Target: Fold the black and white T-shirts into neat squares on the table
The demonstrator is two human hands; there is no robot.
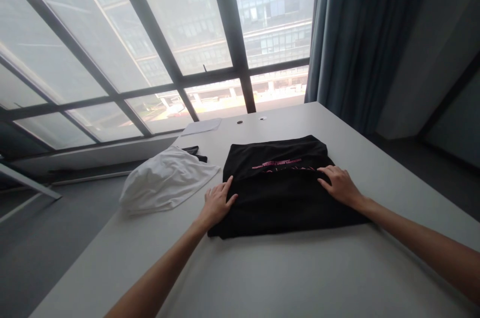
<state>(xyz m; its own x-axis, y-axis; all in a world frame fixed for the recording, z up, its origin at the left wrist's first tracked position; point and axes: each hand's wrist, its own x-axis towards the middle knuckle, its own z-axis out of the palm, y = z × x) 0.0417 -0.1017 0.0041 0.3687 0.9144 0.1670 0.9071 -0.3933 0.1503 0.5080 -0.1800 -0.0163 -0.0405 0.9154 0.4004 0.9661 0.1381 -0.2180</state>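
A black garment (277,203), apparently a T-shirt, lies folded over on itself on the white table. Pink lettering (277,162) shows on its far part, and the folded edge covers some of the print. My left hand (217,203) rests at the garment's left edge, index finger and thumb apart on the cloth. On the right side, my right hand (340,185) touches the cloth near the end of the folded edge, its thumb and fingers spread. The undersides of the fingers are hidden in both hands.
Left of the garment, a crumpled white cloth (165,183) lies at the table's left edge, a small black item (195,153) beside it. White paper (201,126) lies at the far end of the table (285,273), near two round holes. Windows and a blue-grey curtain (356,43) stand beyond.
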